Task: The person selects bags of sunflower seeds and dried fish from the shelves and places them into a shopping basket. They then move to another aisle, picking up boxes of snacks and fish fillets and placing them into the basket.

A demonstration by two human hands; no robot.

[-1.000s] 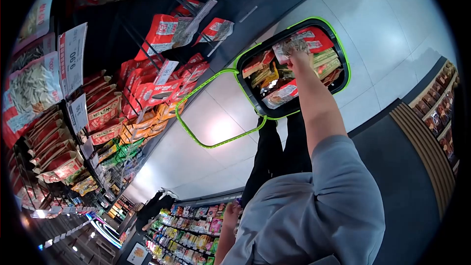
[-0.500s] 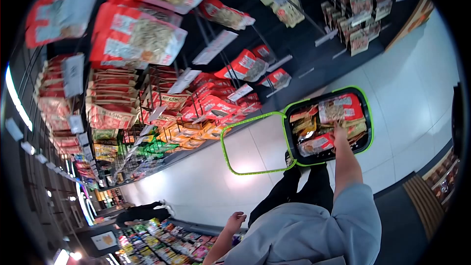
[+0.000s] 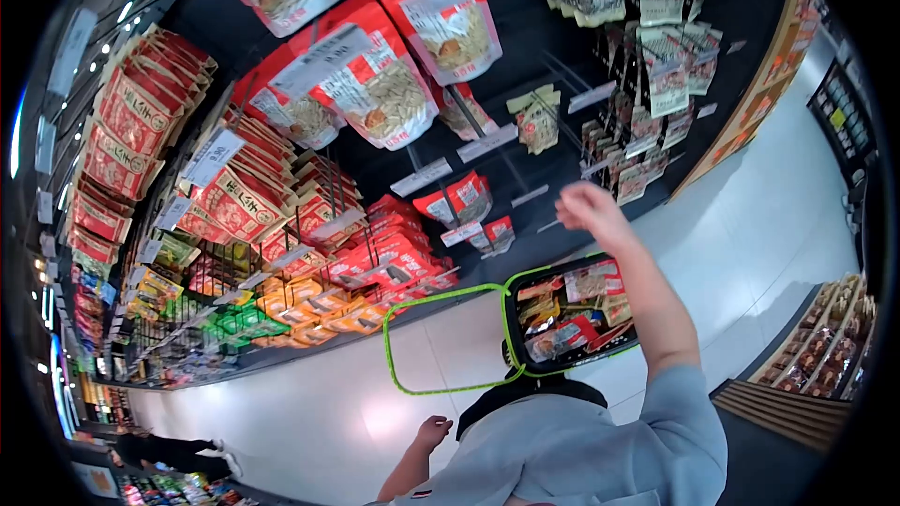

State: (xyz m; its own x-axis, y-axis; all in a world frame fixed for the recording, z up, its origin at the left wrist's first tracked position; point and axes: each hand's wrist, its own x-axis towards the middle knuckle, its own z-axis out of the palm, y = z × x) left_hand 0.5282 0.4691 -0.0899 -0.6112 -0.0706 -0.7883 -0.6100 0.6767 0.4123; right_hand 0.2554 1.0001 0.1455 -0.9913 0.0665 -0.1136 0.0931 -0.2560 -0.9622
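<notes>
My right hand (image 3: 589, 211) is raised above the basket in front of the dark shelf wall, its fingers curled in and nothing visible in them. Low at my left side hangs my left hand (image 3: 433, 431), with fingers loosely closed and no object showing. Between my feet and the shelf stands a black basket with a green rim (image 3: 507, 319), holding several snack packets, among them a red and white one (image 3: 565, 337). A green frame (image 3: 389, 356) extends from its left side over the floor. My right forearm covers the basket's right edge.
Red seed pouches (image 3: 380, 80) hang on hooks ahead, beside pale packets (image 3: 536, 120) and price tags. Rows of red, orange and green bags fill the left shelves. A dark-clothed person (image 3: 169, 453) is at the lower left; a slatted display stand (image 3: 787, 412) is at the right.
My right hand has come up out of the basket toward the shelf. The view has shifted, so the basket sits lower and more of the hanging pouches shows. My left hand still hangs low.
</notes>
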